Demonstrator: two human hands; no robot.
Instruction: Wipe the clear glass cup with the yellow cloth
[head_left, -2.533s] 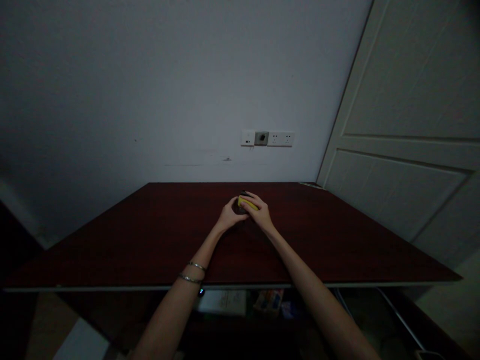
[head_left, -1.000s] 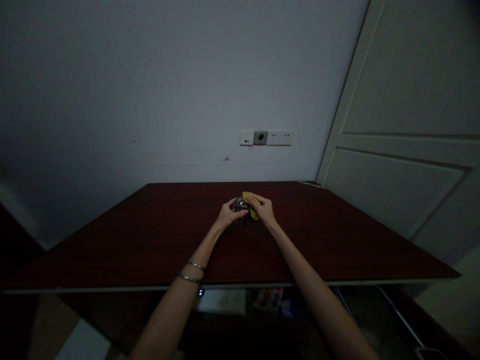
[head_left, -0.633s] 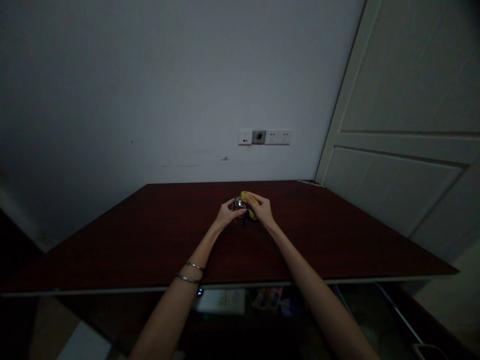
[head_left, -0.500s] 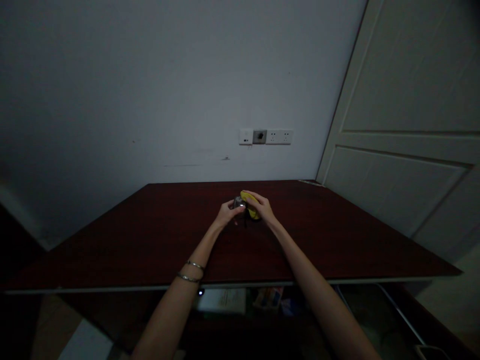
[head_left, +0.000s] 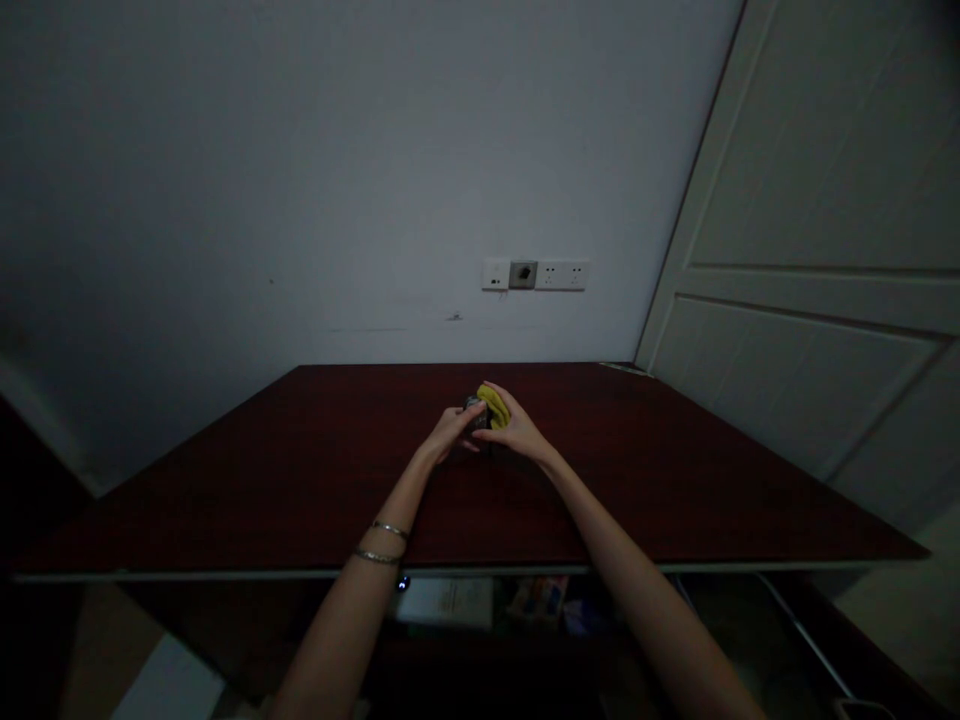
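Over the middle of the dark red table, my left hand (head_left: 448,432) grips a small dark, shiny object (head_left: 475,414) whose kind I cannot make out. A thin dark strap or cord seems to hang below it. My right hand (head_left: 521,432) is closed around a folded yellow cloth (head_left: 493,405), pressed against the object's right side and top. Fingers and cloth hide much of the object. Two silver bangles (head_left: 384,541) circle my left wrist.
The table (head_left: 300,480) reaches back to a pale wall with a row of sockets (head_left: 560,275). A white panelled door (head_left: 817,330) stands on the right. Below the front edge, a shelf holds a white box (head_left: 446,602) and colourful packets (head_left: 538,600).
My right hand has turned around the object, its thumb now lower, and the cloth has shifted slightly left. My left fingers have changed their hold. The view has moved slightly.
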